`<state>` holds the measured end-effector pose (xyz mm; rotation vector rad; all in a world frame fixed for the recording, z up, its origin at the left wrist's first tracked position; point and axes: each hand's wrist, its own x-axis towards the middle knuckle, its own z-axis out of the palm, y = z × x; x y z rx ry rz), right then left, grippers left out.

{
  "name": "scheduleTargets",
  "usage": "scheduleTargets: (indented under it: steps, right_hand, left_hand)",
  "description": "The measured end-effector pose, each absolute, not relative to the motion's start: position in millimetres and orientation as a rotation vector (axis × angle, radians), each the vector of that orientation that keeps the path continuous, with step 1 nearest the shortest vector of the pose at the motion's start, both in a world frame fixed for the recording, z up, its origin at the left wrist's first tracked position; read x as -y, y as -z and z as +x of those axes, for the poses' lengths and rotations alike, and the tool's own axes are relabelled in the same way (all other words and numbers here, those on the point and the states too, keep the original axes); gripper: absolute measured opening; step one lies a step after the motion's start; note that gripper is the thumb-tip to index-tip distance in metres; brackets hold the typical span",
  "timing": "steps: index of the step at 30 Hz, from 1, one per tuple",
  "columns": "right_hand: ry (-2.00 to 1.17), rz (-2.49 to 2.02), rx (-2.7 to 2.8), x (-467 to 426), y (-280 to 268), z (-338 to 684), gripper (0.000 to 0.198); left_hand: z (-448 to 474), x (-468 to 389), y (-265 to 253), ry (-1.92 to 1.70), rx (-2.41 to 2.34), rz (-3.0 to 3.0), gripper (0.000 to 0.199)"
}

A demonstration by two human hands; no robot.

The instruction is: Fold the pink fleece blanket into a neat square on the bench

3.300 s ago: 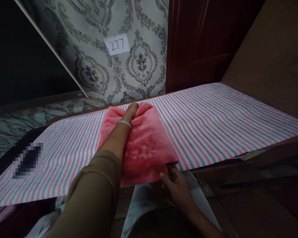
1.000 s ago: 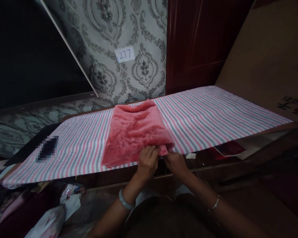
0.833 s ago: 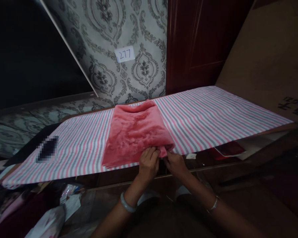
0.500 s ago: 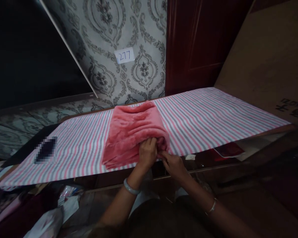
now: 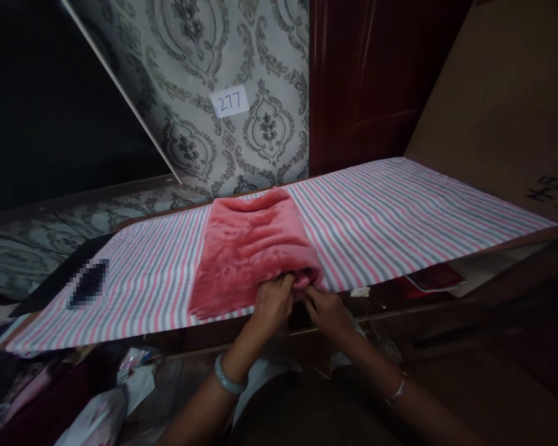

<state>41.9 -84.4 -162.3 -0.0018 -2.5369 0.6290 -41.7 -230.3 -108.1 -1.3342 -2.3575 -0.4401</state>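
Note:
A folded pink plush blanket (image 5: 251, 248) lies across the middle of a striped cloth (image 5: 376, 217) in pink, grey and white. At the blanket's near right corner, my left hand (image 5: 274, 300) has its fingers closed on the rolled edge. Close beside it, my right hand (image 5: 328, 313) pinches the lower part of the same corner. Layers of the fold show as a small opening between the two hands. Some fingertips are hidden in the fabric.
Behind the cloth stands a patterned wall with a paper marked 277 (image 5: 230, 101). A dark screen (image 5: 74, 111) leans in at the left, a large cardboard box (image 5: 502, 111) at the right. Bags and clothes (image 5: 93, 415) lie below at the left.
My left hand has drawn down and slightly left from atop the corner to its near edge. The blanket's corner fold has opened a little, and my right hand has shifted slightly.

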Motion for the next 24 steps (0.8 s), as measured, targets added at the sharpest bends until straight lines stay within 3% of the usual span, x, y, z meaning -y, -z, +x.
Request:
scheduleTargets:
  steps: [6,8,12,16,19,24]
  right_hand:
    - [-0.656,0.02,2.527,85.1,160.2,40.4,0.027]
    - [-0.671,0.016,2.519,85.9,161.8,39.8,0.029]
    - [-0.722,0.013,2.488,86.9,164.6,40.1,0.033]
    - [-0.723,0.022,2.486,86.4,165.7,40.3,0.032]
    - [-0.708,-0.011,2.478,86.3,166.6,40.0,0.029]
    - [-0.689,-0.019,2.482,86.0,167.1,41.5,0.025]
  left_hand:
    - [-59.9,223.7,97.7,0.27,2.59,-1.382,0.022]
    - [-73.1,219.1,97.2,0.277,2.548,-1.391,0.015]
    - [-90.1,212.1,98.7,0.309,2.454,-1.344,0.026]
    - [-77.4,217.9,105.7,0.299,2.455,-1.297,0.014]
    - [-62.8,224.9,113.0,0.347,2.397,-1.278,0.025]
    - [-56.4,229.3,118.1,0.399,2.245,-1.363,0.014]
